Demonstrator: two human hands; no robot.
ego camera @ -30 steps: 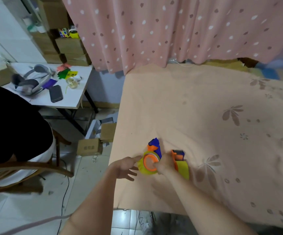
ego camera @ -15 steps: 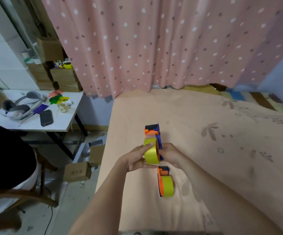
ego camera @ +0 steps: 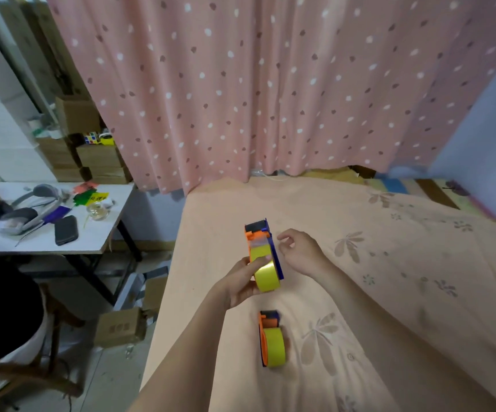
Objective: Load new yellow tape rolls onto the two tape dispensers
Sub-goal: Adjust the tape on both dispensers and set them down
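Note:
My left hand (ego camera: 242, 279) grips an orange and blue tape dispenser (ego camera: 261, 233) from its left side, lifted above the bed, with a yellow tape roll (ego camera: 266, 273) mounted on it. My thumb lies across the yellow roll. My right hand (ego camera: 300, 248) hovers just right of the dispenser with fingers loosely curled, holding nothing. A second orange and blue dispenser (ego camera: 267, 319) lies on the sheet nearer to me, carrying its own yellow roll (ego camera: 275, 347).
The peach flowered bed sheet (ego camera: 389, 278) stretches right and ahead to a pink dotted curtain (ego camera: 270, 84). Left of the bed stands a white table (ego camera: 92, 239) with headphones, a phone and a jar. Cardboard boxes (ego camera: 120, 327) sit on the floor; a seated person (ego camera: 0, 298) is at far left.
The dispenser was lifted off the sheet in both hands. My right hand has since let go and moved away to the right, while my left hand keeps holding it.

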